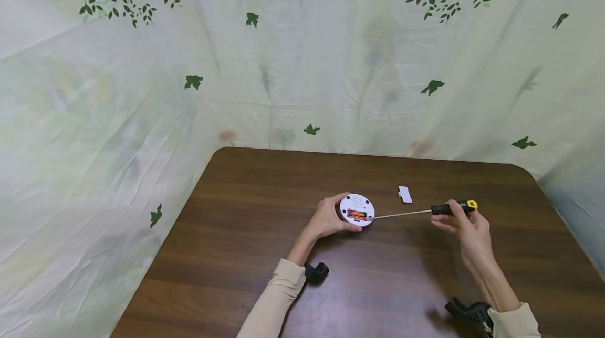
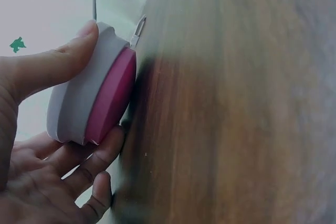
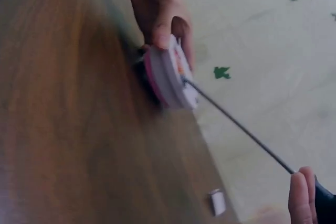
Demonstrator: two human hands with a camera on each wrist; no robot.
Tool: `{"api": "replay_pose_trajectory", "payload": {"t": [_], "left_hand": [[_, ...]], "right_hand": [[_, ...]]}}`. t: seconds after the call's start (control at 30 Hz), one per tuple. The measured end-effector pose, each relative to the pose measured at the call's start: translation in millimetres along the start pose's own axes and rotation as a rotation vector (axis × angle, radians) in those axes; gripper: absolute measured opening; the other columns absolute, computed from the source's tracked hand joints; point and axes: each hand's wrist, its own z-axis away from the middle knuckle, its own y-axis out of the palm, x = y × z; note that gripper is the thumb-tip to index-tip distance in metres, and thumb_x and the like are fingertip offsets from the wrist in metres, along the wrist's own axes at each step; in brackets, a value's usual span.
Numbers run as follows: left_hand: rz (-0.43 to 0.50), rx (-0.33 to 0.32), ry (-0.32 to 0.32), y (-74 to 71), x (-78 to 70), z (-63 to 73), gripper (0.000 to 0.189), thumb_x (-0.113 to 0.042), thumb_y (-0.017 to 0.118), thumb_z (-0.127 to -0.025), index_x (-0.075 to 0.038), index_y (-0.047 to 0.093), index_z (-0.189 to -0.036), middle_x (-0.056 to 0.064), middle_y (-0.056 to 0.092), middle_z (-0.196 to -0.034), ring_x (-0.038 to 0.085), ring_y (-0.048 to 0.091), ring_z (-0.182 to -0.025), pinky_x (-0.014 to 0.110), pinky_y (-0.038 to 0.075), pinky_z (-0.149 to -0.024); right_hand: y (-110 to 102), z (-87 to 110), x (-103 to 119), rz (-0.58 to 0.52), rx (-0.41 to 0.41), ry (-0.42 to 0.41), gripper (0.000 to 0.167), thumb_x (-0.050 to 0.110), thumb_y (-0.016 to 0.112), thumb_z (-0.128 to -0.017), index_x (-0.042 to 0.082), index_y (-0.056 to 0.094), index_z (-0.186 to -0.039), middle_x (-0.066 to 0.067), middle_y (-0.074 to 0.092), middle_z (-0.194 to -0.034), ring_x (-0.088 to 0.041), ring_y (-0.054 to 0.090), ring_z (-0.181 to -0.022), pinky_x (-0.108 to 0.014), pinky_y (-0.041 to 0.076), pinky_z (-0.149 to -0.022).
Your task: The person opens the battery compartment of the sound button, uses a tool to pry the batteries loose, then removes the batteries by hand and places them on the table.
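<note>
My left hand (image 1: 329, 217) grips a small round white device (image 1: 357, 203) by its edge, thumb on one side and fingers behind. Its back faces up, with batteries (image 1: 356, 214) in red and gold wrapping showing in an uncovered compartment. A pink front (image 2: 113, 95) shows on the device in the left wrist view. In my right hand (image 1: 468, 230) is a screwdriver (image 1: 441, 209) with a black and yellow handle and a long thin shaft. The shaft's tip meets the device at the right end of the battery compartment.
A small white battery cover (image 1: 405, 194) lies on the brown wooden table (image 1: 264, 180), just beyond the screwdriver shaft. Behind the table's far edge hangs a pale curtain (image 1: 283, 65) printed with green leaves. A black wrist camera (image 1: 316, 273) is on the left wrist.
</note>
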Motion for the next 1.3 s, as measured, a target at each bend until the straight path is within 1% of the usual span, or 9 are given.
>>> {"api": "replay_pose_trajectory", "payload": {"t": [0.17,0.23,0.3,0.37,0.67,0.87,1.07,1.13,1.3], "left_hand": [[0.001,0.002,-0.004,-0.3,1.9,-1.2,0.087,-0.029,0.1,-0.063,-0.014,0.063,-0.141,0.007,0.072,-0.129,0.022,0.064,-0.12,0.041,0.045,-0.108],[0.002,0.001,0.003,-0.3,2.4,-2.0,0.087,-0.029,0.1,-0.064,-0.014,0.063,-0.14,0.007,0.073,-0.128,0.022,0.065,-0.12,0.04,0.046,-0.108],[0.006,0.002,0.008,-0.4,2.5,-2.5,0.086,-0.029,0.1,-0.064,-0.014,0.063,-0.14,0.006,0.073,-0.127,0.021,0.065,-0.118,0.039,0.047,-0.107],[0.009,0.0,0.016,-0.6,2.5,-3.3,0.085,-0.029,0.1,-0.064,-0.014,0.064,-0.139,0.006,0.074,-0.126,0.02,0.066,-0.117,0.037,0.047,-0.106],[0.038,0.022,0.009,-1.8,3.2,-5.0,0.084,-0.026,0.1,-0.065,-0.015,0.063,-0.14,0.004,0.073,-0.125,0.018,0.065,-0.116,0.035,0.047,-0.104],[0.051,0.024,0.017,-1.9,4.2,-3.9,0.084,-0.027,0.1,-0.065,-0.015,0.063,-0.14,0.004,0.073,-0.124,0.017,0.065,-0.115,0.034,0.048,-0.103],[0.066,0.025,0.024,-1.8,6.3,-2.7,0.083,-0.025,0.1,-0.066,-0.014,0.063,-0.139,0.004,0.074,-0.122,0.016,0.065,-0.113,0.033,0.049,-0.101],[0.062,0.026,0.022,-1.9,6.8,-2.3,0.083,-0.025,0.1,-0.066,-0.015,0.063,-0.139,0.003,0.074,-0.122,0.015,0.065,-0.113,0.032,0.049,-0.101],[0.053,0.027,0.017,-2.0,7.3,-1.4,0.082,-0.027,0.1,-0.066,-0.016,0.063,-0.139,0.003,0.074,-0.122,0.014,0.065,-0.112,0.029,0.048,-0.1]], "right_hand": [[-12.1,2.3,-23.5,-0.257,-0.002,0.106,0.009,0.018,0.054,-0.108,0.01,0.057,-0.11,-0.001,0.077,-0.094,-0.014,0.078,-0.081,-0.029,0.062,-0.078],[-14.3,3.7,-29.5,-0.348,0.0,0.141,0.009,0.015,0.052,-0.109,0.01,0.059,-0.107,-0.003,0.078,-0.095,-0.016,0.079,-0.082,-0.03,0.062,-0.079],[-16.0,4.7,-33.9,-0.41,0.009,0.165,0.012,0.013,0.049,-0.109,0.009,0.06,-0.105,-0.005,0.079,-0.096,-0.017,0.079,-0.083,-0.03,0.062,-0.08],[-17.1,5.3,-36.4,-0.435,0.012,0.174,0.015,0.013,0.048,-0.109,0.008,0.061,-0.102,-0.007,0.079,-0.096,-0.017,0.079,-0.083,-0.03,0.062,-0.08],[-21.4,3.9,-36.4,-0.429,0.017,0.199,0.022,0.012,0.048,-0.11,0.008,0.066,-0.099,-0.007,0.079,-0.096,-0.018,0.079,-0.084,-0.03,0.062,-0.081],[-22.3,4.1,-36.3,-0.444,0.02,0.207,0.02,0.012,0.048,-0.11,0.007,0.065,-0.101,-0.008,0.078,-0.097,-0.018,0.079,-0.085,-0.031,0.062,-0.081],[-21.5,5.2,-34.7,-0.44,0.018,0.181,0.017,0.013,0.048,-0.11,0.007,0.062,-0.102,-0.008,0.078,-0.096,-0.019,0.079,-0.085,-0.031,0.062,-0.081],[-21.0,5.2,-34.2,-0.43,0.013,0.17,0.016,0.013,0.049,-0.109,0.007,0.062,-0.102,-0.008,0.078,-0.096,-0.019,0.079,-0.084,-0.031,0.062,-0.081],[-22.1,5.9,-32.9,-0.445,0.014,0.128,0.017,0.011,0.047,-0.11,0.006,0.062,-0.103,-0.009,0.078,-0.095,-0.02,0.079,-0.083,-0.032,0.063,-0.08]]}}
